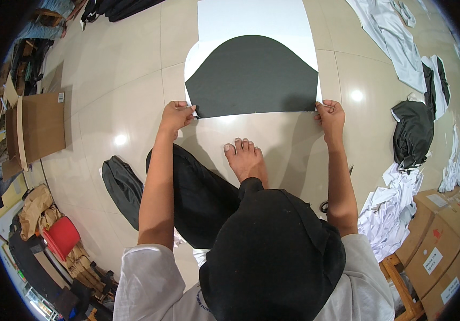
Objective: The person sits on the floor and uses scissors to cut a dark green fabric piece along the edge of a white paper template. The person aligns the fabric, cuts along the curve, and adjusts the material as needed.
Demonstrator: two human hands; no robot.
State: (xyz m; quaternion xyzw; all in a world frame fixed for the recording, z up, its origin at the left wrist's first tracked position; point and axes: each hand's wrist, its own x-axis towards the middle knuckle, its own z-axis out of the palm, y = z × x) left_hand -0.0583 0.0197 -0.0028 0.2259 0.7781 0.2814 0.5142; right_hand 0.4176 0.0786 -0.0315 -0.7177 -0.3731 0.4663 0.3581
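Observation:
A dark grey dome-shaped piece [251, 75] lies on a white sheet [251, 18] on the floor in front of me. My left hand [177, 115] pinches the lower left corner of the white sheet and dark piece. At the lower right corner my right hand [330, 115] grips them the same way, fingertips and thumb closed on the edge. Between my arms, below the pieces, are my bare foot [246, 160] and my black-clad leg [198, 198]. Scissor handles [323, 206] show beside my right forearm, partly hidden.
Tiled floor surrounds me. A folded dark cloth [120, 190] lies left, near an open cardboard box [41, 128] and a red object [61, 235]. On the right are white cloths [396, 37], a black bundle [412, 131], white scraps [385, 214] and stacked cartons [436, 241].

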